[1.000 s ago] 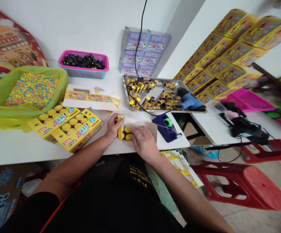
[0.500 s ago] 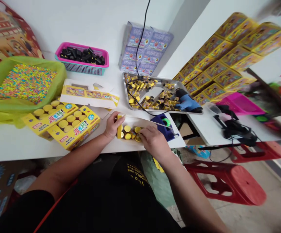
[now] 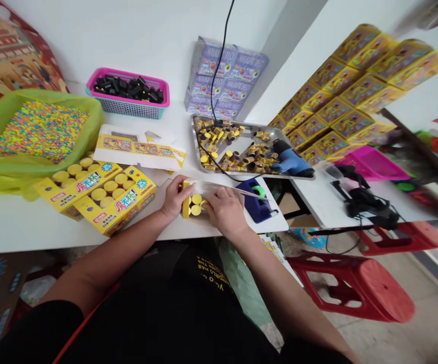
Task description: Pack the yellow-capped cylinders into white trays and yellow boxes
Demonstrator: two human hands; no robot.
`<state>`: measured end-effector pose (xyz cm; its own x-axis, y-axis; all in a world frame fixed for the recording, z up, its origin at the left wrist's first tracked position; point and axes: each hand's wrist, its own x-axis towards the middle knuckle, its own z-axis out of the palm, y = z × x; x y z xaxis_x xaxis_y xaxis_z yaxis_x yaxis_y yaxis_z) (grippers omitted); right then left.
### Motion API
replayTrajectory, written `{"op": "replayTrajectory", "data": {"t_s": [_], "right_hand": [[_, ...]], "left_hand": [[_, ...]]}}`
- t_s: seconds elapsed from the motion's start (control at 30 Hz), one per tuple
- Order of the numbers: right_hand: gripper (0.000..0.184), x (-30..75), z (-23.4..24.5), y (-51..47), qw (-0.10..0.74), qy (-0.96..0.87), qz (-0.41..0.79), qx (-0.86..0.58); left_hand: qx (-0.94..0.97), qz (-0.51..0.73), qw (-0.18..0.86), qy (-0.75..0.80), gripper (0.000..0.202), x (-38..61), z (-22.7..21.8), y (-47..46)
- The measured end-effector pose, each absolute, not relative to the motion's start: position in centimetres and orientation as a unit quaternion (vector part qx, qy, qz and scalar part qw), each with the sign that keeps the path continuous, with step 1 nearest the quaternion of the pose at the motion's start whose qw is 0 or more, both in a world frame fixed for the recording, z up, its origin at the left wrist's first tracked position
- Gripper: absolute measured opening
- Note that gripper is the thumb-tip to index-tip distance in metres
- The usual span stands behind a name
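My left hand [image 3: 174, 198] grips the left end of an open cardboard box [image 3: 186, 202], thumb over its yellow end wall. Small yellow-lidded cups [image 3: 196, 209] stand inside, at the box's left end. My right hand [image 3: 226, 210] reaches into the box with bent fingers around another cup beside them, partly hidden by the fingers. Two filled yellow display boxes [image 3: 118, 210] lie to the left, round lids showing in their openings. Behind them is a flattened printed carton [image 3: 139, 151].
A metal tray [image 3: 226, 145] holds loose cups and a blue-and-black tool [image 3: 292, 159]. A blue tape dispenser [image 3: 256, 205] sits right of the box. Around stand a bin of colourful beads [image 3: 44, 129], a pink basket [image 3: 128, 96], stacked yellow boxes [image 3: 355, 96] and a red stool [image 3: 378, 288].
My right hand has moved left inside the box, toward the standing cups, and now covers the cups that lay in the middle. My left hand keeps its hold on the box.
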<state>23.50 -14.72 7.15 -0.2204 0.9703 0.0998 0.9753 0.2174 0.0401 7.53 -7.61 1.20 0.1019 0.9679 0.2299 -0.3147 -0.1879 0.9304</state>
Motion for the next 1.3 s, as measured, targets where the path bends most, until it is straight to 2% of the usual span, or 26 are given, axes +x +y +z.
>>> {"op": "replayTrajectory", "data": {"t_s": [0.17,0.37,0.47,0.67,0.8,0.9,1.1,1.17,1.3], "right_hand": [[0.035,23.5,6.4,-14.6,0.048,-0.811,-0.010,-0.583],[0.030,23.8,6.7,-14.1,0.010,-0.818,0.058,-0.573],[0.035,24.1,6.9,-14.1,0.047,-0.806,0.060,-0.587],[0.048,25.6,9.0,-17.0,0.127,-0.810,-0.011,-0.573],[0.038,26.5,9.9,-18.5,0.165,-0.782,-0.046,-0.599],[0.032,26.0,9.4,-17.9,0.127,-0.776,-0.064,-0.615],[0.022,23.0,8.2,-16.0,-0.061,-0.746,-0.046,-0.661],[0.024,22.2,8.2,-15.8,-0.088,-0.721,-0.042,-0.686],[0.030,21.7,8.3,-15.9,-0.087,-0.687,-0.019,-0.721]], "left_hand": [[0.505,0.584,0.546,0.325,0.050,7.5,1.4,-7.6],[0.507,0.574,0.555,0.324,0.050,7.7,1.3,-7.7],[0.505,0.573,0.558,0.323,0.050,7.7,1.1,-7.6],[0.498,0.597,0.530,0.338,0.042,7.4,0.8,-7.0],[0.497,0.610,0.513,0.343,0.042,7.3,0.3,-6.7],[0.499,0.613,0.504,0.347,0.044,7.4,0.0,-6.8],[0.508,0.620,0.500,0.328,0.043,7.4,-0.3,-6.8],[0.510,0.620,0.499,0.328,0.042,7.3,-0.3,-6.8],[0.503,0.616,0.504,0.336,0.042,7.3,-0.1,-6.9]]}}
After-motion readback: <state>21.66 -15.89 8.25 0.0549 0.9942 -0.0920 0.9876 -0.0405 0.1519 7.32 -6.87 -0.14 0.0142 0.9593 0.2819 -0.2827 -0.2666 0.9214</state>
